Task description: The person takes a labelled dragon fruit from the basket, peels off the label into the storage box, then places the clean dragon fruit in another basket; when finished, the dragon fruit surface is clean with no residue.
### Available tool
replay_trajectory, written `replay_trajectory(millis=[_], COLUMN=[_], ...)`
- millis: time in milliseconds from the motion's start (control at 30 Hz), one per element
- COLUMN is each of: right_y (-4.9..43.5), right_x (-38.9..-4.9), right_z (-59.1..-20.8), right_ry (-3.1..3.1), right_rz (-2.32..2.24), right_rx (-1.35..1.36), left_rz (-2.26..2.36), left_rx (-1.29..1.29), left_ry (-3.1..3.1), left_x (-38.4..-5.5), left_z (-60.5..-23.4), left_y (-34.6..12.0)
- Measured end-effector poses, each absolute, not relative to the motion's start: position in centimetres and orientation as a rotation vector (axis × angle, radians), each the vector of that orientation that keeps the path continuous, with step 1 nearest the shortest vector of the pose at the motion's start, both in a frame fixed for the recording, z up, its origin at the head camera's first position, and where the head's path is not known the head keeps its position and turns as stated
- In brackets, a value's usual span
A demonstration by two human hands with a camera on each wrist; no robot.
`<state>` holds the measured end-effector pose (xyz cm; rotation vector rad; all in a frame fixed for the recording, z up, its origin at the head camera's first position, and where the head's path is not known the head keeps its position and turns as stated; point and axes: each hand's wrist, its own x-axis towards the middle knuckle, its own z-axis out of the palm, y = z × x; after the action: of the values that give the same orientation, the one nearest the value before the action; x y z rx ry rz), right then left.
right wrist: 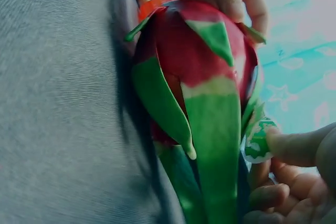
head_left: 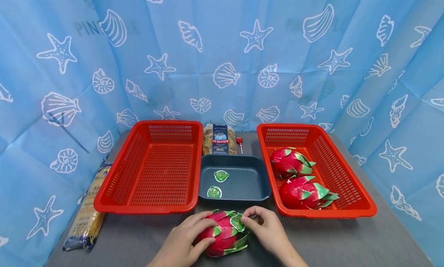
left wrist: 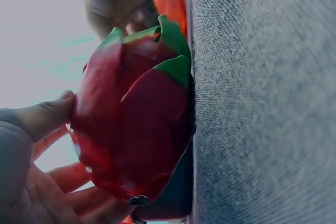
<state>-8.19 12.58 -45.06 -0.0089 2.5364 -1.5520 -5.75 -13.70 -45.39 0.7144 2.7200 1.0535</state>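
Note:
A red dragon fruit (head_left: 223, 238) with green leaf tips lies on the grey table in front of the blue tray. My left hand (head_left: 187, 238) grips it from its left side, thumb and fingers spread around the skin, as the left wrist view also shows. At the leafy end, my right hand (head_left: 267, 230) pinches a round green-and-white sticker (right wrist: 259, 141) between thumb and fingers. That sticker overlaps the fruit's upper side in the head view.
Behind the fruit, the dark blue tray (head_left: 243, 197) has two green stickers (head_left: 221, 176) in it. Red baskets flank it: the left basket (head_left: 147, 210), and the right basket (head_left: 360, 209) with two dragon fruits (head_left: 300, 193). Pasta packs (head_left: 219, 140), a lollipop (head_left: 239, 140) and a long noodle pack (head_left: 86, 213) lie around.

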Motion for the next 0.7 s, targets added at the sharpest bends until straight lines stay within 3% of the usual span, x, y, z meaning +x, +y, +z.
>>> replay_trajectory(millis=[333,700], right_y=[12.8,11.0], right_x=[-8.3,-14.4], right_z=[-40.4,-40.5], right_ry=[2.596,2.803], right_rz=[-1.792,-1.584], right_rx=[0.024,-0.001], left_rz=[1.110,1.200], left_rx=[0.687,0.621], left_ry=[2.767,2.657], left_x=[-5.6,-5.6], left_z=[-45.6,-45.9], left_y=[-13.8,-14.3])
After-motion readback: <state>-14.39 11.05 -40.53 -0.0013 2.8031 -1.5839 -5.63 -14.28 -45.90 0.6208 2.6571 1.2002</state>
